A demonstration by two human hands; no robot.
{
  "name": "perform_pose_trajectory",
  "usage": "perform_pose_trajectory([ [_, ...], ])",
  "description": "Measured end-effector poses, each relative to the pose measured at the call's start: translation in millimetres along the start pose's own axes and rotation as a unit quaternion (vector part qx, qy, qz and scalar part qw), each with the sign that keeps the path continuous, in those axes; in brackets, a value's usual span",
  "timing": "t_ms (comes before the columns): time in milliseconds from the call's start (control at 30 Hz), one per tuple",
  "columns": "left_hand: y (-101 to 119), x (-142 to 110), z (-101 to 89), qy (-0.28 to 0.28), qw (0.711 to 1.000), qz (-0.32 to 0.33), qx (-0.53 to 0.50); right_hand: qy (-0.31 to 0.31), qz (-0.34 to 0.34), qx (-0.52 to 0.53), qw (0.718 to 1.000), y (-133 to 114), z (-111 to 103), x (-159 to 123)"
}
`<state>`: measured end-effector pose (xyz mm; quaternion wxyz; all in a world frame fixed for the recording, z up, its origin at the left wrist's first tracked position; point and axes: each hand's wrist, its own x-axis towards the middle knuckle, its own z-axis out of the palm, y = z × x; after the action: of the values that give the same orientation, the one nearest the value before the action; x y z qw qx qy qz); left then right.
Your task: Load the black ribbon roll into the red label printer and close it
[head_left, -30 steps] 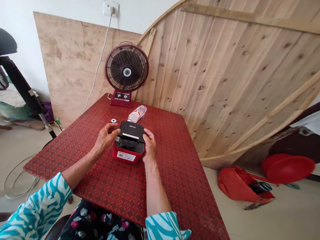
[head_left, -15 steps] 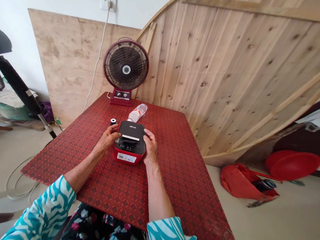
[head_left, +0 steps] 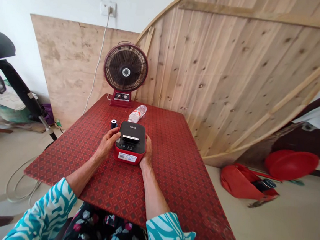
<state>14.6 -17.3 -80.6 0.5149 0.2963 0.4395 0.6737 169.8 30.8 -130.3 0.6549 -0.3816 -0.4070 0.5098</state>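
A small red-and-black printer (head_left: 133, 131) rests on the red patterned table (head_left: 185, 200), with a white strip along the slot in its top and a printed label on its front. My left hand (head_left: 108, 142) grips its left side, the thumb at the top edge. Around the right side curls my right hand (head_left: 147, 153), its fingertips partly hidden. Just beyond my left fingers stands a small dark roll (head_left: 113, 125) with a white end. Behind the printer lies a clear plastic bottle (head_left: 137, 113) with a red and white label.
A dark red table fan (head_left: 125, 72) stands at the table's far end. Wooden boards (head_left: 212, 64) lean on the wall behind. To the left is a black floor fan (head_left: 19, 86); on the floor at right lie a red bag (head_left: 235, 182) and a red basin (head_left: 292, 165).
My right hand has slid from the printer's upper right corner down along its side. My left fingers have drawn back slightly, thumb still near the top edge. The printer stays in place.
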Motion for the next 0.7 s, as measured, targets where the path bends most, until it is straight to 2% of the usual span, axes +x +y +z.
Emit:
perform_pose_trajectory([
  [167, 28, 12, -23.3, 0.085, 0.99, 0.116, -0.008, 0.047, 0.063, 0.004, 0.997, 4, 0, 2],
  [267, 45, 18, -31.5, 0.077, 0.985, 0.149, 0.041, 0.049, 0.068, 0.014, 0.996, 6, 1, 4],
  [400, 53, 17, -20.5, 0.022, 0.981, 0.147, 0.124, 0.046, 0.059, 0.022, 0.997, 11, 1, 7],
  [567, 49, 9, -4.4, -0.063, 0.975, 0.101, 0.188, 0.038, 0.043, 0.023, 0.998, 13, -1, 8],
  [700, 38, 1, -14.0, -0.022, 0.979, 0.081, 0.188, 0.04, 0.047, 0.029, 0.998, 11, 0, 8],
])
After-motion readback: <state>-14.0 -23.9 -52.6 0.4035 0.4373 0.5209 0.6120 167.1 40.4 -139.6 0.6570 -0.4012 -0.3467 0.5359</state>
